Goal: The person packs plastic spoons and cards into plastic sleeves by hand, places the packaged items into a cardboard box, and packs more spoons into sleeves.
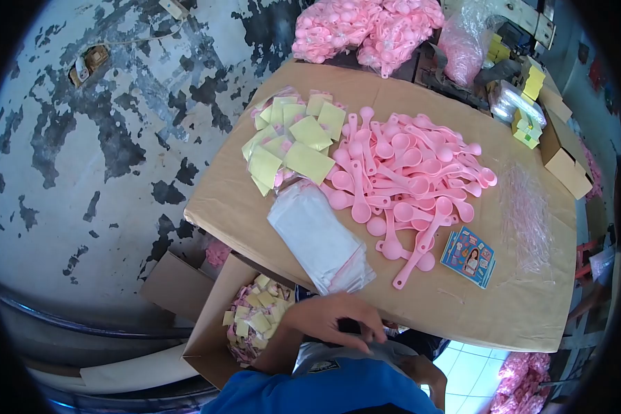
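Note:
My left hand [338, 320] is over my lap at the table's near edge, fingers loosely bent and apart, with nothing visible in them. My right hand [421, 369] is low beside the blue shirt; its fingers are hidden. Just beyond the left hand lies a stack of clear plastic bags [317, 234]. Pink measuring spoons [407, 165] form a loose heap mid-table. To their right sits a small stack of blue printed cards [468, 257]. Bagged packs with pale yellow cards [290, 141] are piled at the left.
An open cardboard box [207, 338] full of packed bags stands below the table's left edge. Large bags of pink spoons [369, 27] lie beyond the far edge. Thin clear plastic strips [528, 217] lie on the brown table [255, 231] at right, near another carton [566, 152].

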A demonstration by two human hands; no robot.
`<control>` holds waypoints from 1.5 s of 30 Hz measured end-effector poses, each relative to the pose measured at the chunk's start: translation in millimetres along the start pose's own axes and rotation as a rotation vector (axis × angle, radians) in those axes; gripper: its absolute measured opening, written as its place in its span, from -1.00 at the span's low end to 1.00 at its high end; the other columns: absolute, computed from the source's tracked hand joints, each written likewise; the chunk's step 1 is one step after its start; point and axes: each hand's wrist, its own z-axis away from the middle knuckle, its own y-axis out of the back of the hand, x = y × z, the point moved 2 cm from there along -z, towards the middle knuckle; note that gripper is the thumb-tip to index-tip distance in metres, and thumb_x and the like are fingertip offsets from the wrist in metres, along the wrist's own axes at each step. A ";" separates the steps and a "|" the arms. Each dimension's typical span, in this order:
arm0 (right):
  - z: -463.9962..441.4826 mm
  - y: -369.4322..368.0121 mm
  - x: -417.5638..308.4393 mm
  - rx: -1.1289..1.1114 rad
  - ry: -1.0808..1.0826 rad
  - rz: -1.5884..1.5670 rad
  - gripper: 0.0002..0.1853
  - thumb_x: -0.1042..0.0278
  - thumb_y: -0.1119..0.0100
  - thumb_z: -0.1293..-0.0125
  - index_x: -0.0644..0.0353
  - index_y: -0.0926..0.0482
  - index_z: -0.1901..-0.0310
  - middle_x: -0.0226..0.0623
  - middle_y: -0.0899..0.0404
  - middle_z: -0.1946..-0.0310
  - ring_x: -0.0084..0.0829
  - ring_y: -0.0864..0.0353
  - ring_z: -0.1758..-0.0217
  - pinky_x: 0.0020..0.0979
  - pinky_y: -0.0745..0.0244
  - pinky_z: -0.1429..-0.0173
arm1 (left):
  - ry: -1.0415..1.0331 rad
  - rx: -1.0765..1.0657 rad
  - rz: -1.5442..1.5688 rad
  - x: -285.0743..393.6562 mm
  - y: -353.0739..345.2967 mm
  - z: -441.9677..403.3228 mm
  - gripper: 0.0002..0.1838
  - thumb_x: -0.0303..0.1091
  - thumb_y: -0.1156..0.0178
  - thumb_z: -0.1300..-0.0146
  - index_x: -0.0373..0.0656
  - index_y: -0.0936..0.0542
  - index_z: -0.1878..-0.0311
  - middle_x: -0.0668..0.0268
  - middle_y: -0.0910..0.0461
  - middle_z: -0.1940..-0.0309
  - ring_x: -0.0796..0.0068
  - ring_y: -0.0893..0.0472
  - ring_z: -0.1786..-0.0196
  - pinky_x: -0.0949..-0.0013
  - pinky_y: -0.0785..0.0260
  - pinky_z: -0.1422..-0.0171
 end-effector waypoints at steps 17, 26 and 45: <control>9.7 28.6 -11.5 -0.003 -0.067 -0.014 -0.57 0.02 0.10 -0.50 0.19 -0.61 -0.04 -0.13 -0.68 0.19 -0.22 -0.66 0.09 -0.32 -0.46 -0.14 | 0.391 -0.266 -0.010 -20.8 -34.0 27.1 -0.68 -0.24 -0.17 -0.40 -0.27 -0.57 -0.08 0.19 -0.65 0.24 0.41 -0.61 0.32 0.40 -0.45 0.24; 21.1 22.8 -16.1 -0.067 -0.112 -0.006 -0.55 0.00 0.11 -0.50 0.20 -0.62 -0.03 -0.12 -0.69 0.21 -0.24 -0.66 0.08 -0.32 -0.46 -0.13 | 0.416 -0.077 -0.047 19.2 -2.5 39.7 -0.72 -0.33 -0.19 -0.39 -0.23 -0.57 -0.10 0.30 -0.64 0.34 0.57 -0.58 0.42 0.49 -0.39 0.37; 61.4 80.9 -58.4 -0.105 0.201 -0.500 -0.44 -0.06 0.16 -0.55 0.29 -0.59 0.37 -0.27 -0.56 0.47 -0.48 -0.48 0.33 -0.43 -0.40 0.11 | 0.240 0.477 -0.443 24.9 30.3 72.8 -0.74 -0.41 -0.34 -0.20 -0.09 -0.65 0.02 0.27 -0.60 0.17 0.40 -0.59 0.21 0.35 -0.38 0.10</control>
